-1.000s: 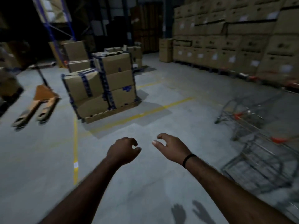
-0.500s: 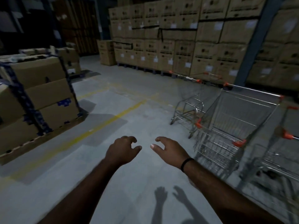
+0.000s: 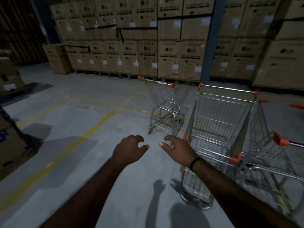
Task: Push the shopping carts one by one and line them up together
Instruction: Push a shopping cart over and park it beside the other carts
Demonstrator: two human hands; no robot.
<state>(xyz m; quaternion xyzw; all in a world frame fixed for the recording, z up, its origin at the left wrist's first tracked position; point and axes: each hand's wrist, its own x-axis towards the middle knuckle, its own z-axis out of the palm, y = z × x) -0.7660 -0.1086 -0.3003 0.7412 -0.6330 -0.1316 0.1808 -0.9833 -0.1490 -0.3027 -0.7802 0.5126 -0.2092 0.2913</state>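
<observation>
Three wire shopping carts with orange corner caps stand on the warehouse floor. A small cart [image 3: 166,104] stands alone in the middle distance, near the box wall. A larger cart [image 3: 218,122] is close on my right, and a third cart [image 3: 278,155] is nested against its right side, partly cut off by the frame edge. My left hand [image 3: 130,149] and my right hand [image 3: 177,149] are stretched out over bare floor, fingers loosely curled and apart, holding nothing. My right hand, with a black band on its wrist, hovers just left of the larger cart's near corner without touching it.
A tall wall of stacked cardboard boxes [image 3: 148,46] on pallets runs across the back, with a blue steel column [image 3: 209,46] behind the carts. Strapped boxes on a pallet [image 3: 9,129] stand at the left. Yellow floor lines [image 3: 92,130] cross the grey concrete.
My view has swung to the right: the pallet of boxes slid off to the left and the carts came toward the middle and closer. Both hands kept their outstretched pose.
</observation>
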